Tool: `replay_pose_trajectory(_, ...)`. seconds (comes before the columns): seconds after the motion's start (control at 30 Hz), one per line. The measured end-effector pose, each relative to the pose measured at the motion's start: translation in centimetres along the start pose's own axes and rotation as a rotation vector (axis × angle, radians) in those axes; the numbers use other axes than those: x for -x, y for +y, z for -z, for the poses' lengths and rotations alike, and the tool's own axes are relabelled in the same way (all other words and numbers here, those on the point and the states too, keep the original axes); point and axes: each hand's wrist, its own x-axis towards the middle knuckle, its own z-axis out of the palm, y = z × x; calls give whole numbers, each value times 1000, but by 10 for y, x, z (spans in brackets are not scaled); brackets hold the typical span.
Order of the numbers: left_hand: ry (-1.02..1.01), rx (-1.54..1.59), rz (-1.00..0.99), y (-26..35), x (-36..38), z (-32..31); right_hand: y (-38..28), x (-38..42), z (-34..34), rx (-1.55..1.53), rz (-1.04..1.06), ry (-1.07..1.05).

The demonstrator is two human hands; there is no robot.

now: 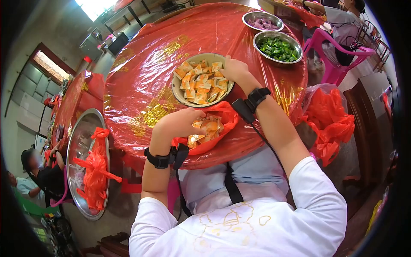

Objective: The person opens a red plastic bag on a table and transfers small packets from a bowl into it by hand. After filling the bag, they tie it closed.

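Note:
A metal bowl (177,92) full of small orange and white snack packets (198,81) sits on the round table under a red plastic cover (141,68). My right hand (233,69) rests on the bowl's far right side, fingers closed over packets. Nearer to me, my left hand (180,122) holds open the rim of a red plastic bag (227,120) at the table's near edge. The bag holds several of the same packets (207,128). Both wrists wear black bands.
Two metal bowls stand farther back: one with chopped green vegetables (277,48), one with purple pieces (262,22). A large metal tray (81,141) with tied red bags lies at left. Loose red bags (327,122) hang at right. A person sits on a pink chair (338,55).

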Motion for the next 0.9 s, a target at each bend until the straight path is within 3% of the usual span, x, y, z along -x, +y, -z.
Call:
replay_pose_trajectory(0.03, 65, 25, -126, -4, 0, 1, 0, 0, 0, -4, 1, -3)
replay_pose_trajectory(0.17, 158, 103, -29, -4, 1, 30, 1, -2, -2, -6, -13, -2)
replay_pose_trajectory(0.3, 350, 4, -31, -57, -55, 53, 3, -4, -6, -14, 17, 20)
replay_pose_trajectory(0.43, 375, -45, 75, -77, -97, 65, 4, -6, -8, -36, 24, 21)
replay_pose_trajectory(0.5, 93, -229, 218, -82, -112, 61, 4, -4, -7, -44, 17, 12)
replay_pose_trajectory(0.7, 223, -261, 263, -87, -123, 44, 1, -2, -6, -8, 15, -1)
replay_pose_trajectory(0.8, 304, -100, 181, -85, -116, 48, 0, 0, -5, -5, 19, -7)
replay_pose_trajectory(0.9, 316, -141, 302, -67, -109, 52, 1, 1, -2, -9, 21, -15)
